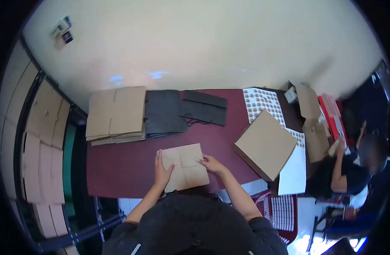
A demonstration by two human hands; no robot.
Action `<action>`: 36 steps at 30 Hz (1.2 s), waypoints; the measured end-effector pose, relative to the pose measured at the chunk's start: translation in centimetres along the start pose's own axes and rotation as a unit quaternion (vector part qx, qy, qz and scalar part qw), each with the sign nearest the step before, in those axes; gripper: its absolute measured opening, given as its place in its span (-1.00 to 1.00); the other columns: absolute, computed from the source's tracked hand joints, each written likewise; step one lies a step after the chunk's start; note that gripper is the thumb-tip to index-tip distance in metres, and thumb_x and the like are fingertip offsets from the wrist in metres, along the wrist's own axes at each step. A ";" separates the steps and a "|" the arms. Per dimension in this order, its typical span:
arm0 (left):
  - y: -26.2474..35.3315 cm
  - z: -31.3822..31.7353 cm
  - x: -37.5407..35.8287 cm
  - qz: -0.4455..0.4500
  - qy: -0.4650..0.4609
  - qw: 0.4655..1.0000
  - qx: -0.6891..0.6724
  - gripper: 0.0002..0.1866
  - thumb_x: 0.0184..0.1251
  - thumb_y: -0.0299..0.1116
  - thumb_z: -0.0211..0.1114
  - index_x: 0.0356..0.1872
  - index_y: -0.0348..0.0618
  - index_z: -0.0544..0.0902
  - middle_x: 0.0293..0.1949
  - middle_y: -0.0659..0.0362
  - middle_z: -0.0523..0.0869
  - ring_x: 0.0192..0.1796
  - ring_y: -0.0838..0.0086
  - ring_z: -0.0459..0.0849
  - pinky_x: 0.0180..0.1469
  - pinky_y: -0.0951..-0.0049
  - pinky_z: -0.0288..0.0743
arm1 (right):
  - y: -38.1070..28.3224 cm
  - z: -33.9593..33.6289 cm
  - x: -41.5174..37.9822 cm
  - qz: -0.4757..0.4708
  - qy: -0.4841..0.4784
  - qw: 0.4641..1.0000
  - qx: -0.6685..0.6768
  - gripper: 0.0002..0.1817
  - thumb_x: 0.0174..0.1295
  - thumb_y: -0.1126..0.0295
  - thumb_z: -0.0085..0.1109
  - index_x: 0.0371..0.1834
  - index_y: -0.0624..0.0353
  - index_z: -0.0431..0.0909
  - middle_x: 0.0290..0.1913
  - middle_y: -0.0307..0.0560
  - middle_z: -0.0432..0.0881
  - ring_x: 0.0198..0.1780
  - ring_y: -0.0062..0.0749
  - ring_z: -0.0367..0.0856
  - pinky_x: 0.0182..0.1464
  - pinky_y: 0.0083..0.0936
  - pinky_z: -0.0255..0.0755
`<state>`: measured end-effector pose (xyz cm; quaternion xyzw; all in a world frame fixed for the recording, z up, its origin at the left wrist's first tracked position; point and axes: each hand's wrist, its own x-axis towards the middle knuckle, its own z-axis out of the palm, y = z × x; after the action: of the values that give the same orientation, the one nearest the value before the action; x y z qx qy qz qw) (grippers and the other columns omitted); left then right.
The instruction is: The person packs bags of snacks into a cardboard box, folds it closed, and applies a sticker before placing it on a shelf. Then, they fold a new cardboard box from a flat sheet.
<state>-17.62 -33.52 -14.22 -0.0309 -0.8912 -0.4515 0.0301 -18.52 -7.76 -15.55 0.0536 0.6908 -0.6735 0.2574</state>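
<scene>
A creased piece of brown cardboard (pixel 187 167) lies at the front edge of the dark red table, with fold lines crossing near its middle. My left hand (pixel 163 173) grips its left side, thumb on top and fingers along the edge. At the upper right edge, my right hand (pixel 212 164) pinches it with the thumb above; the other fingers are partly hidden. Beyond it lie a stack of flat brown cardboard (pixel 118 111), black folded pieces (pixel 164 112) and a black folder-like piece with a cord (pixel 205 107).
On the right stands a closed cardboard box (pixel 267 144) beside white sheets with rows of round brown spots (pixel 263 102). Farther right, a person (pixel 352 170) sits near an open carton (pixel 314 136) and a red box (pixel 331 114). Shelves of boxes (pixel 44 161) line the left.
</scene>
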 end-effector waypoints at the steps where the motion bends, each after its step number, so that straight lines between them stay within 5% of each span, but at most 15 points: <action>1: 0.0 0.1 0.3 0.019 -0.021 1.000 -0.004 -0.07 0.14 -0.19 0.42 0.46 -0.17 0.05 0.42 -0.20 0.14 0.47 -0.01 0.10 0.43 0.16 0.09 | 0.1 0.0 -0.1 -0.007 0.001 1.000 -0.012 -0.46 0.35 0.23 0.15 0.31 0.28 0.33 0.07 0.01 0.58 0.07 -0.40 0.54 0.09 -0.45 0.44; 9: 1.2 -0.2 0.9 0.005 -0.029 0.999 0.043 -0.20 0.28 -0.25 0.27 0.46 -0.15 0.04 0.43 -0.23 0.10 0.45 -0.05 0.12 0.41 0.14 0.11 | 1.1 2.0 -0.4 -0.068 0.120 0.990 -0.017 -0.35 0.34 0.26 0.14 0.42 0.30 0.18 0.22 -0.01 0.49 0.18 -0.40 0.46 0.18 -0.48 0.35; 11: 1.3 -0.2 0.8 0.009 -0.053 0.998 0.019 -0.24 0.31 -0.25 0.22 0.45 -0.15 0.04 0.44 -0.25 0.01 0.47 -0.15 0.03 0.43 0.00 0.01 | 0.7 2.6 -1.0 -0.078 0.152 0.985 -0.022 -0.32 0.33 0.27 0.15 0.45 0.26 0.14 0.22 0.05 0.50 0.18 -0.41 0.48 0.19 -0.50 0.34; 13: 1.9 0.4 0.6 0.137 -0.001 0.957 0.255 -0.28 0.32 -0.25 0.17 0.44 -0.16 0.08 0.45 -0.27 -0.05 0.48 -0.23 -0.10 0.42 -0.19 -0.17 | 0.8 3.1 -1.3 -0.062 0.173 0.983 -0.013 -0.34 0.32 0.27 0.16 0.43 0.23 0.18 0.17 0.09 0.55 0.14 -0.43 0.52 0.18 -0.49 0.35; 14: 1.8 1.4 0.5 0.199 0.007 0.959 0.202 -0.32 0.33 -0.25 0.13 0.42 -0.17 0.10 0.45 -0.31 -0.12 0.48 -0.31 -0.20 0.38 -0.33 -0.31 | 0.9 3.5 -1.3 -0.076 0.207 0.975 -0.020 -0.36 0.32 0.26 0.17 0.42 0.22 0.20 0.14 0.09 0.57 0.12 -0.43 0.53 0.17 -0.49 0.36; 19: 8.1 5.8 -1.3 0.231 -0.119 0.962 0.079 -0.33 0.33 -0.25 0.15 0.42 -0.15 0.12 0.43 -0.36 -0.09 0.46 -0.36 -0.17 0.35 -0.40 -0.28 | 1.0 3.9 -2.6 -0.082 0.352 0.928 -0.093 -0.52 0.33 0.28 0.14 0.27 0.24 0.38 -0.06 0.04 0.69 -0.04 -0.34 0.65 0.02 -0.40 0.48; 21: 9.9 7.3 -2.0 0.345 -0.166 0.922 0.062 -0.31 0.32 -0.20 0.18 0.42 -0.07 0.13 0.42 -0.34 -0.03 0.44 -0.39 -0.13 0.32 -0.44 -0.23 | 0.3 2.1 -4.8 -0.152 0.433 0.880 -0.119 -0.64 0.37 0.31 0.08 0.16 0.26 0.49 -0.17 0.03 0.69 -0.17 -0.37 0.67 -0.08 -0.41 0.52; 23: 11.7 8.6 -2.4 0.388 -0.199 0.898 0.049 -0.31 0.32 -0.16 0.19 0.43 -0.02 0.15 0.42 -0.32 -0.03 0.44 -0.39 -0.12 0.32 -0.45 -0.21 | -1.1 -1.0 -8.6 -0.198 0.461 0.861 0.088 -0.71 0.41 0.33 0.01 0.05 0.26 0.56 -0.34 -0.04 0.68 -0.37 -0.52 0.63 -0.27 -0.52 0.50; 25: 13.9 10.3 -3.1 0.427 -0.229 0.874 0.035 -0.30 0.32 -0.12 0.21 0.43 0.03 0.16 0.43 -0.30 -0.03 0.44 -0.39 -0.12 0.31 -0.46 -0.19 | -6.3 -4.4 -14.8 -0.154 0.556 0.817 -0.009 -0.73 0.44 0.37 -0.06 -0.04 0.29 0.60 -0.51 -0.15 0.63 -0.54 -0.69 0.50 -0.44 -0.69 0.39; 27: 17.0 12.4 -3.6 0.459 -0.312 0.830 0.044 -0.35 0.34 -0.09 0.18 0.42 0.11 0.20 0.44 -0.26 -0.02 0.44 -0.40 -0.12 0.31 -0.46 -0.17 | -7.8 -8.4 -19.6 -0.170 0.628 0.760 -0.015 -0.76 0.42 0.39 -0.02 -0.09 0.30 0.62 -0.53 -0.21 0.59 -0.47 -0.65 0.57 -0.42 -0.65 0.38; 29: 21.7 14.8 -5.4 0.455 -0.353 0.815 0.070 -0.36 0.33 -0.13 0.19 0.42 0.16 0.22 0.47 -0.18 -0.03 0.46 -0.33 -0.12 0.32 -0.44 -0.15 | -6.5 -13.5 -22.8 -0.225 0.678 0.700 -0.016 -0.76 0.42 0.38 -0.01 -0.11 0.30 0.62 -0.56 -0.21 0.57 -0.53 -0.66 0.52 -0.48 -0.65 0.34; 31: 25.9 18.5 -7.4 0.512 -0.409 0.737 0.167 -0.32 0.30 -0.15 0.17 0.44 0.07 0.20 0.49 -0.08 -0.02 0.51 -0.11 -0.09 0.41 -0.26 -0.17 | -5.8 -18.5 -25.1 -0.226 0.718 0.657 -0.031 -0.74 0.44 0.38 -0.03 -0.14 0.32 0.63 -0.62 -0.28 0.52 -0.61 -0.76 0.39 -0.55 -0.79 0.23; 32: 26.8 20.7 -8.8 0.521 -0.409 0.730 0.169 -0.32 0.30 -0.15 0.17 0.44 0.07 0.20 0.49 -0.08 -0.02 0.51 -0.11 -0.09 0.41 -0.26 -0.17 | -5.1 -20.8 -26.3 -0.222 0.716 0.660 -0.048 -0.75 0.43 0.39 -0.04 -0.14 0.30 0.63 -0.60 -0.28 0.53 -0.57 -0.75 0.43 -0.54 -0.78 0.25; 34: 27.9 26.5 -11.7 0.715 -0.375 0.552 0.208 -0.27 0.31 -0.11 0.15 0.47 -0.06 0.13 0.50 -0.02 0.00 0.54 0.08 -0.08 0.45 -0.10 -0.14 | -2.4 -26.1 -28.1 -0.161 0.697 0.692 -0.094 -0.79 0.39 0.43 -0.01 -0.14 0.26 0.63 -0.54 -0.22 0.57 -0.49 -0.68 0.51 -0.46 -0.69 0.35; 36: 29.8 33.1 -13.8 0.722 -0.363 0.547 0.217 -0.26 0.31 -0.10 0.14 0.45 -0.16 0.13 0.50 -0.02 0.01 0.54 0.13 -0.07 0.47 -0.01 -0.13 | 0.3 -30.8 -28.9 -0.115 0.666 0.723 -0.144 -0.81 0.32 0.48 0.03 -0.13 0.24 0.63 -0.50 -0.11 0.62 -0.41 -0.52 0.62 -0.32 -0.59 0.46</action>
<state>-2.31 10.43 -10.94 -0.8181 -0.5742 -0.0209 0.0254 -2.25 29.68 -4.68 0.3710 0.7738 -0.3816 -0.3434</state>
